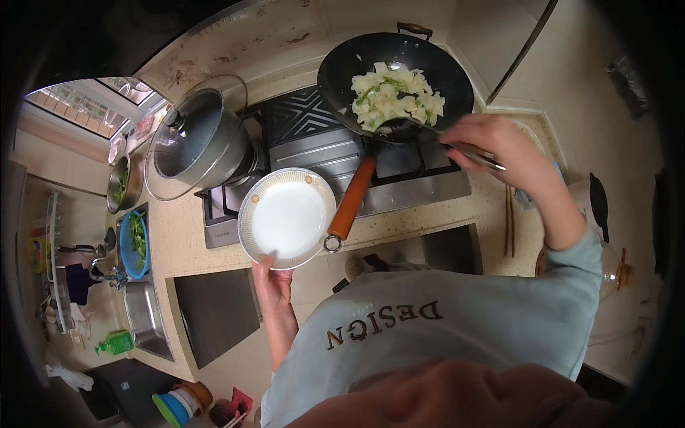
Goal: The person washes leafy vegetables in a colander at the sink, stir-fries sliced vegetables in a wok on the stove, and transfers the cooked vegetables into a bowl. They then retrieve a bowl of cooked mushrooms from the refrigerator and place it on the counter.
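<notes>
My left hand [274, 283] grips the near rim of a white plate [289, 214] with a patterned border, thumb on top. Nothing lies on the plate, which is held beside the wok's orange wooden handle [353, 195]. My right hand [487, 142] is closed around the metal handle of a spatula [420, 124]. The spatula's head reaches into the near side of a black wok [334, 80], at the edge of pale chopped vegetable pieces [393, 96] with green bits among them. The wok sits over the right burner of the gas stove [316, 155].
A lidded steel pot [235, 144] occupies the left burner. Leafy greens fill a blue basin [128, 251] by the steel sink [145, 315], and a metal bowl [131, 195] stands behind it. Chopsticks [509, 224] lie on the right counter. A green soap bottle [116, 342] stands near the sink.
</notes>
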{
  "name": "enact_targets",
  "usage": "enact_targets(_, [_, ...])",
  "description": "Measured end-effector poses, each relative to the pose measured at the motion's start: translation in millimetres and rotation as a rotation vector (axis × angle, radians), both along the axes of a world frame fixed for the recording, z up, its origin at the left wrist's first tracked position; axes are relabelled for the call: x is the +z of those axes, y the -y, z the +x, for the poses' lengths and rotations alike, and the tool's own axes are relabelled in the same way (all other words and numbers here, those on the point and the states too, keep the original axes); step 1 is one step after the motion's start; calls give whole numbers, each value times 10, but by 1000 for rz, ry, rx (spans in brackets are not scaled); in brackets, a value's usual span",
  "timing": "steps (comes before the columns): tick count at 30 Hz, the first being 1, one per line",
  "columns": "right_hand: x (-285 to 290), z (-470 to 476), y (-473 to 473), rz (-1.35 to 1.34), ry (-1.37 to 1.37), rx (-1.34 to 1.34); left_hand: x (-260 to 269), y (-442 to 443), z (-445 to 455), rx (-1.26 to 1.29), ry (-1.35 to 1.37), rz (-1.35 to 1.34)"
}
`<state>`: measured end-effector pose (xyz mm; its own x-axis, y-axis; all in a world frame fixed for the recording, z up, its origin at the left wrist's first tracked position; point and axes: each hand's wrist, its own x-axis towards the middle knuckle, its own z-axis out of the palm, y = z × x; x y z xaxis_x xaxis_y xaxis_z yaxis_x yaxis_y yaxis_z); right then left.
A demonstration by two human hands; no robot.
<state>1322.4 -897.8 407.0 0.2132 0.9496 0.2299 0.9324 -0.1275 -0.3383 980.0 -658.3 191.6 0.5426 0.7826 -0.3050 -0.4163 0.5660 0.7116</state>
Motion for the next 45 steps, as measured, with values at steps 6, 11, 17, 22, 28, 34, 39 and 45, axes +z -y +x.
enact_targets(6, [-14, 651, -615, 217, -117, -459, 38, -495, 35, -85, 12, 7])
enact_targets(11, [197, 1453, -430, 222, -369, -914, -10, -877, 347, -197, -75, 68])
enact_targets(17, [-569, 1300, -670, 483, -904, -842, -119, -1011, 560, -227, -23, 13])
enact_targets(22, [-214, 1389, -555, 485, -606, -509, -123, -1045, 634, -262, 42, 46])
enact_targets(28, [-278, 2008, -587, 457, -514, -786, -119, -1075, 643, -234, -125, 19])
enact_targets(34, [-864, 1820, -995, 532, -999, -617, -106, -1064, 739, -278, -80, 8])
enact_targets(39, [-389, 1260, -926, 390, -690, -392, -82, -1040, 886, -283, -93, 6])
enact_targets(45, [327, 183, -720, 163, -116, -89, -187, -1023, 954, -255, -79, -41])
